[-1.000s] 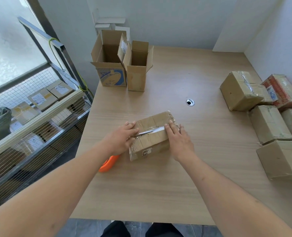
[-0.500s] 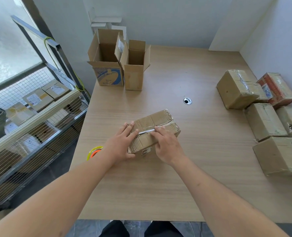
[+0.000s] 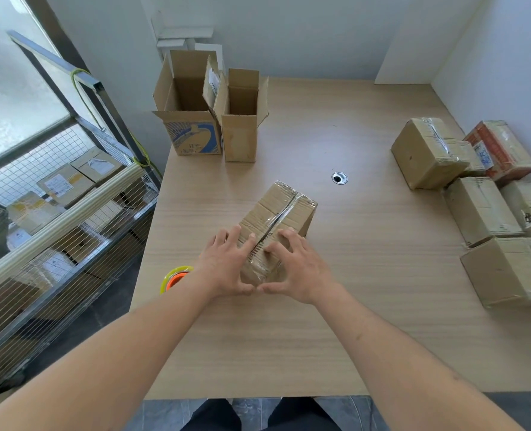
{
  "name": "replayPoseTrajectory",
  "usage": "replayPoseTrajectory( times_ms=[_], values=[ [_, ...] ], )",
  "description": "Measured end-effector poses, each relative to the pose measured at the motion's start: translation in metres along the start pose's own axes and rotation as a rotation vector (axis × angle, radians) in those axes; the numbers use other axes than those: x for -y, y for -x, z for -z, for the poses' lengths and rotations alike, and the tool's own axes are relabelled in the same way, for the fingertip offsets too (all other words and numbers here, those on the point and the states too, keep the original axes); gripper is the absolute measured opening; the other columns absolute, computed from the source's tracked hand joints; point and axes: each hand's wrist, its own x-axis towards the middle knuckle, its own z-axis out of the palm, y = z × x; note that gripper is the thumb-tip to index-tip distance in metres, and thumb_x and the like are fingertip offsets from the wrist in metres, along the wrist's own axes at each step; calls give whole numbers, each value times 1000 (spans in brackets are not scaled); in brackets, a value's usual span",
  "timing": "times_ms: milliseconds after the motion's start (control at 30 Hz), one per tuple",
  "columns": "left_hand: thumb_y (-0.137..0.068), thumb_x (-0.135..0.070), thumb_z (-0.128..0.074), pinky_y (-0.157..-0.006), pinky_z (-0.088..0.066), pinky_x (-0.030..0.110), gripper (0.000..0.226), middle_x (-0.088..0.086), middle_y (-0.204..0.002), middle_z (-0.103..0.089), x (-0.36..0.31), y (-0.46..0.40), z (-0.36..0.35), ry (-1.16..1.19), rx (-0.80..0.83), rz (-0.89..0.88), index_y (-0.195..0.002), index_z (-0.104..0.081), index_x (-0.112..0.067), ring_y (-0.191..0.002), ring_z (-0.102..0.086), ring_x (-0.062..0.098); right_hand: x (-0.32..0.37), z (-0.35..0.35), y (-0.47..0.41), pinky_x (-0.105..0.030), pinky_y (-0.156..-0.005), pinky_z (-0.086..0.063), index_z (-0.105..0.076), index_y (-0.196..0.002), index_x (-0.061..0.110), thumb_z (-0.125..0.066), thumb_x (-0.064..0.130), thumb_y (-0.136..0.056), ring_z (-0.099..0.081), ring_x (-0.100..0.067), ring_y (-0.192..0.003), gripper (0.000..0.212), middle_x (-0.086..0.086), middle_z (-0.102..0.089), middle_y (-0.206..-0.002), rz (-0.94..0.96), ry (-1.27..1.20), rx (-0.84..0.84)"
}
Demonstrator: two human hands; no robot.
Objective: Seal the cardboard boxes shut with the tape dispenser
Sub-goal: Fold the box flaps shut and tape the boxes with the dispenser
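**A:** Small brown cardboard box [image 3: 278, 227] w/ clear tape down its top seam sits mid-table on the light wood table [image 3: 335, 321]. Left hand [image 3: 227, 264] & right hand [image 3: 297, 269] press its near end, fingers spread flat, not gripping.

**B:** Risk imo: tape end wrinkles or lifts if pressed unevenly. Also the orange-and-yellow tape dispenser [image 3: 175, 276] sits right by the table's left edge, an elbow bump could knock it off.

Glossy clear tape is shining along the seam of the matt brown cardboard box [image 3: 278, 222], which is sitting on a smooth pale wood-grain bench [image 3: 367, 275], while the tape dispenser [image 3: 174, 276] beside it is showing shiny orange and yellow plastic.
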Motion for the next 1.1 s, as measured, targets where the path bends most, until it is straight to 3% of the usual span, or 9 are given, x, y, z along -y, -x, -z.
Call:
replayPoseTrajectory(
  times_ms=[100, 267, 433, 533, 600, 700, 800, 967, 1100],
  values=[
    [-78, -62, -68, -114, -31, 41, 103, 12, -153, -20, 6, -3, 5, -1, 14, -35, -159, -15, -27, -132, -29, 34, 8, 1, -1, -42, -109, -43, -49, -124, 33, -77, 63, -76, -11, -22, -154, 64, -3, -18, -159, -55, -4, 0],
    [-88, -45, -63, -112, -36, 41, 83, 10, -146, -26, 12, -4, 9, 38, 6, -75, -158, -22, -30, -129, -31, 33, 14, -4, -8, -44, -106, -45, -46, -127, 27, -78, 40, -81, 3, -25, -157, 58, -6, -12, -163, -94, -24, 37],
    [-88, -29, -69, -98, -46, 39, 70, 7, -133, -35, 24, -8, 13, 89, -43, -143, -151, -40, -38, -124, -40, 29, -1, 9, -20, -45, -105, -47, -42, -130, 29, -80, 26, -82, 0, -16, -157, 61, 4, -7, -168, -63, -27, 110],
    [-91, -32, -70, -99, -46, 38, 53, 4, -146, -35, 29, -10, 12, 172, -82, -185, -140, -54, -44, -136, -38, 26, -9, 19, -25, -42, -108, -45, -38, -142, 27, -63, -3, -87, 2, -10, -157, 67, 13, 1, -170, -56, 26, 171],
    [-92, -35, -71, -107, -43, 37, 47, 1, -162, -24, 28, -13, 8, 214, -95, -218, -137, -59, -45, -151, -23, 21, -8, 23, -26, -40, -106, -46, -37, -144, 27, -55, -13, -87, 1, -9, -156, 71, 16, 2, -170, -46, 62, 164],
    [-94, -32, -70, -113, -40, 36, 49, -5, -167, -21, 26, -18, 1, 274, -86, -202, -139, -57, -43, -155, -11, 13, -2, 18, -19, -41, -94, -50, -50, -131, 28, -56, -11, -87, -20, -23, -152, 58, 3, -18, -166, -83, 87, -11],
    [-95, -31, -69, -113, -40, 34, 51, -8, -166, -23, 23, -21, -4, 304, -71, -176, -142, -54, -44, -155, -12, 11, 0, 8, -11, -37, -72, -51, -65, -110, 25, -63, -3, -84, -47, -30, -112, 38, -7, -44, -129, -175, 79, -231],
    [-92, -30, -73, -115, -38, 34, 54, -7, -165, -26, 27, -26, -5, 342, -59, -198, -141, -55, -42, -155, -13, 12, 2, 3, -15, -33, -82, -53, -73, -115, 27, -56, -14, -75, -62, -24, -90, 59, 1, -49, -107, -453, -256, -347],
    [-91, -31, -74, -117, -28, 27, 60, -9, -166, -21, 29, -28, -2, 290, -9, -217, -145, -50, -43, -155, -9, 11, 4, 8, -16, -30, -91, -54, -69, -121, 32, -77, 0, -73, -66, -19, -97, 58, 5, -49, -111, -496, -323, -250]
  ],
)
